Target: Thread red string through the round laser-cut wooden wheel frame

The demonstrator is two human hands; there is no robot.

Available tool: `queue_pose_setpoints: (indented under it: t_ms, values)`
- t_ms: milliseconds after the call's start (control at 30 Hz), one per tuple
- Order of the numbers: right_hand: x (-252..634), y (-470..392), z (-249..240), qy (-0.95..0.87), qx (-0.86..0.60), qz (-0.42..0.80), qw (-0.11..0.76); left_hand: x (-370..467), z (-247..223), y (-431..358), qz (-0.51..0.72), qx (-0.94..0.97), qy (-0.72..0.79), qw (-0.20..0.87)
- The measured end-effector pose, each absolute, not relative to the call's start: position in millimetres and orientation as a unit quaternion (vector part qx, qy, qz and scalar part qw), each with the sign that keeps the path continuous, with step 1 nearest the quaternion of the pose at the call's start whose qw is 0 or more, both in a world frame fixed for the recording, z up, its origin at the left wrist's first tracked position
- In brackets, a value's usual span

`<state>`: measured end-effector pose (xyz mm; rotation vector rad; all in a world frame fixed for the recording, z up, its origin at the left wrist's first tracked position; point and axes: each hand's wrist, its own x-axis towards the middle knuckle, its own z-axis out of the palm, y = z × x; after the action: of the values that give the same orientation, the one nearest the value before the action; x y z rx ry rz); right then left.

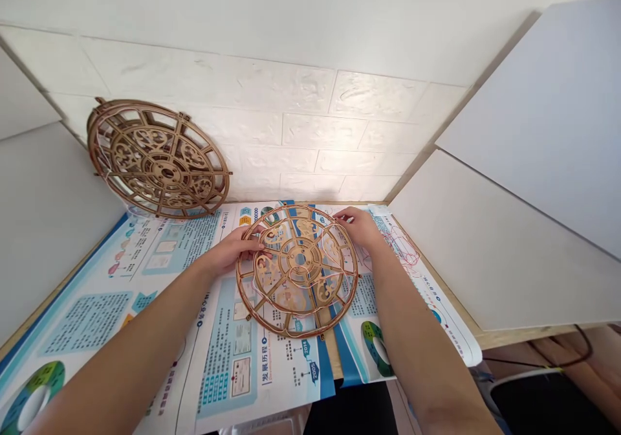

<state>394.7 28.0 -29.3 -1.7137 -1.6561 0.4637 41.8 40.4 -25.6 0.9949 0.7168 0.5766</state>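
A round, gold-brown openwork frame (301,260) with spokes, scroll ornaments and a central hub is held just over the table, with thin white and pinkish wire lying across it and along its rim. My left hand (237,248) grips its left side, the thumb over the front and the other fingers partly hidden behind. At the upper right rim is my right hand (356,226), its thumb and fingers pinched together at the edge; whatever is between the fingertips is too small to make out. Loose pink-red wire (402,250) lies to the right of that hand.
Several similar round frames (160,160) lean stacked against the white brick-patterned wall (310,140) at the back left. Printed sheets (169,305) cover the wooden table. White panels (504,247) border both sides. At the lower right, another person's limb (577,370) shows beside a dark object.
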Motion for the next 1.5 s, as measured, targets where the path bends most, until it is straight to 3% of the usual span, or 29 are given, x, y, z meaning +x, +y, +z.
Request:
queue_pose_setpoints:
  t_ms: [367,600,900,1500]
  values:
    - [401.2,31.0,-27.5,-0.523,-0.728,0.158,0.414,41.5,-24.6,40.3,0.268,0.453,0.351,0.775]
    - [389.7,16.9,-6.4,-0.593,-0.663,0.064,0.452,44.0,-22.9,40.4,0.272,0.456,0.354,0.77]
    - [355.6,0.6,16.4,-0.777,-0.509,0.157,0.337,42.5,-25.5,41.3,0.277,0.458,0.343,0.772]
    - [360.8,3.7,9.8,-0.787,-0.498,0.176,0.318,43.6,-25.1,41.0,0.27,0.457,0.365,0.764]
